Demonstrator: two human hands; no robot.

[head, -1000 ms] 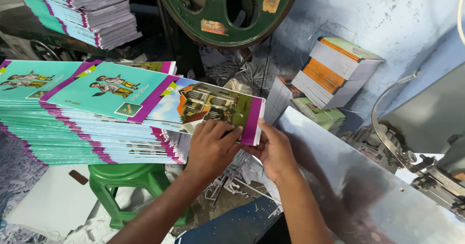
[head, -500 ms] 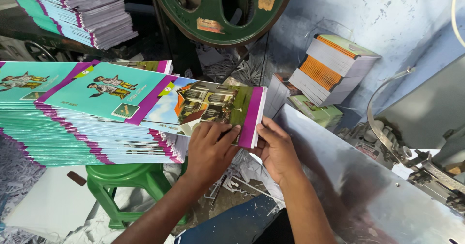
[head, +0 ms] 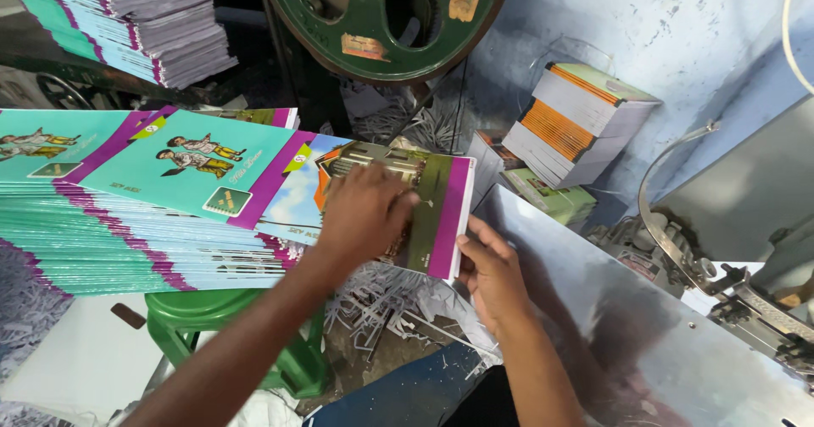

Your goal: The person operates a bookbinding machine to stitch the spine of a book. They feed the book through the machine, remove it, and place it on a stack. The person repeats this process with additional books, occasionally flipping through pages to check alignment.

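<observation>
The left hand (head: 365, 215) lies flat on the booklet (head: 441, 211), grip wide. The right hand (head: 492, 270) pinches the booklet's near purple edge, which runs away from the person.

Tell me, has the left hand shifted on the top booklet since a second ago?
Yes. The left hand has slid up from the near edge onto the top booklet's cover, toward the green wheel, palm flat.

Both forearms bare, no sleeves in view. Left hand (head: 365, 215) and right hand (head: 492, 274): no gloves, no rings, no watch or wristband seen. Nails short, unpainted. Bottom of frame: legs in dark blue trousers (head: 407, 397), prob. denim; rest of body out of view.
</observation>
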